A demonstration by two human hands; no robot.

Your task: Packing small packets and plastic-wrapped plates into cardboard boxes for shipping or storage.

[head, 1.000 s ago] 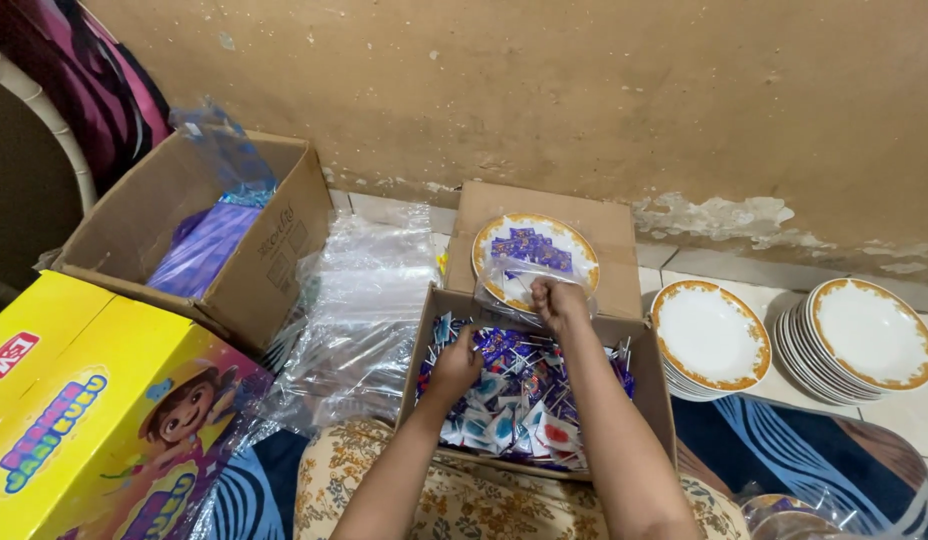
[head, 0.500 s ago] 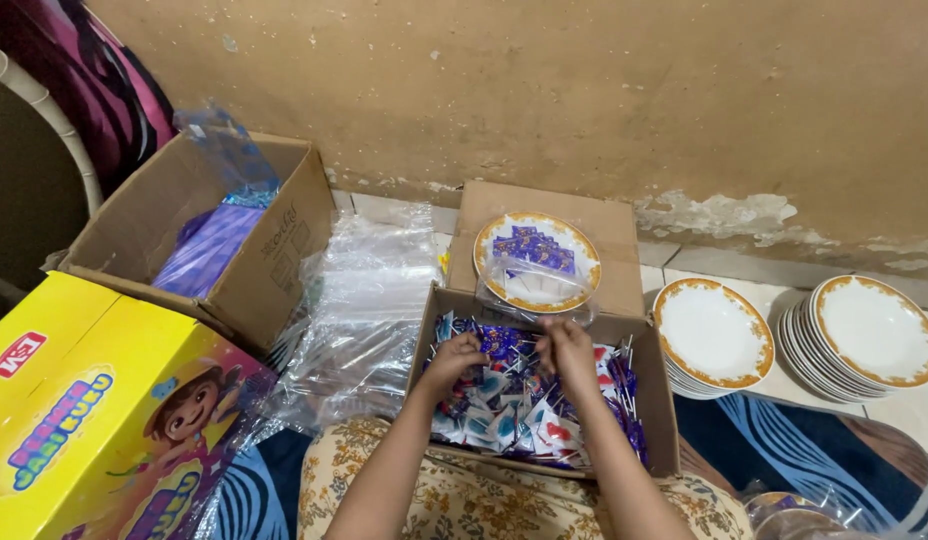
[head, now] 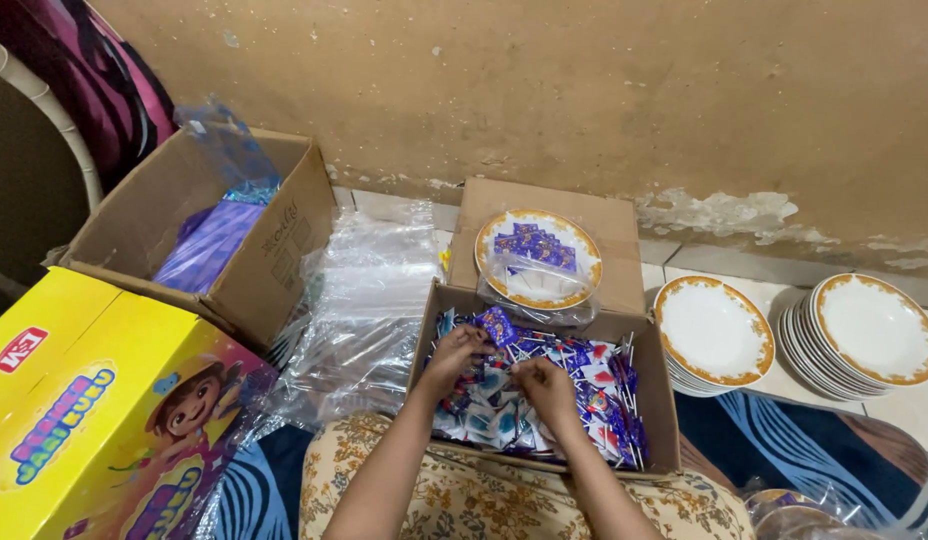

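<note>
Against the wall, both hands, left [head: 452, 352] and right [head: 542, 383], pinch lollipops [head: 584, 390] inside the cardboard box [head: 656, 420].

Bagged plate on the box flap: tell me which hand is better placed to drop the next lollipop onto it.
Left, probably. The left hand lifts a purple lollipop just below the bagged plate; the right hand is lower in the box.

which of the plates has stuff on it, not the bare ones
The plate on the cardboard flap behind the box of lollipops: it holds purple packets under clear plastic. The two stacks of plates on the floor at right are bare on top.
</note>
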